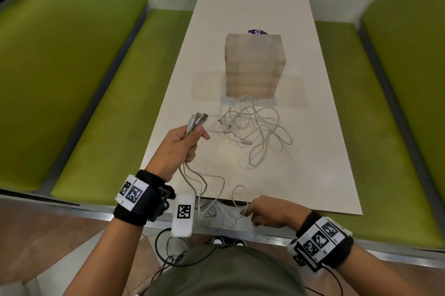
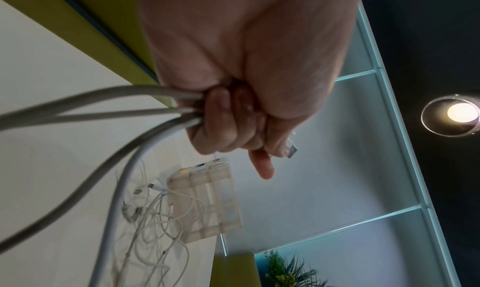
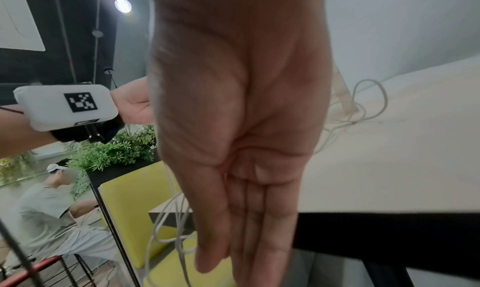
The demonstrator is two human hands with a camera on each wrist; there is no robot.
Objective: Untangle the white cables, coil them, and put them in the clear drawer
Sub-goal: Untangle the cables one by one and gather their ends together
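My left hand (image 1: pixel 190 141) (image 2: pixel 233 117) is raised over the white table (image 1: pixel 313 163) and grips a bundle of white cables just below their metal USB plugs (image 1: pixel 199 118) (image 2: pixel 292 150). The held cables (image 1: pixel 204 182) (image 2: pixel 91 110) droop over the near table edge. My right hand (image 1: pixel 269 211) (image 3: pixel 246 168) sits at that edge with fingers nearly straight, thumb pinching one hanging cable (image 1: pixel 240 199). A tangle of white cables (image 1: pixel 252 127) (image 2: pixel 150 219) lies in front of the clear drawer unit (image 1: pixel 255 64) (image 2: pixel 207 205), whose drawers look closed.
Green benches (image 1: pixel 96 103) (image 1: pixel 390 139) flank the narrow table. A purple sticker (image 1: pixel 258 31) shows behind the drawer unit. Loose cable loops (image 3: pixel 166 230) dangle below the table edge. A seated person (image 3: pixel 52 209) and plants (image 3: pixel 116 147) are off to the side.
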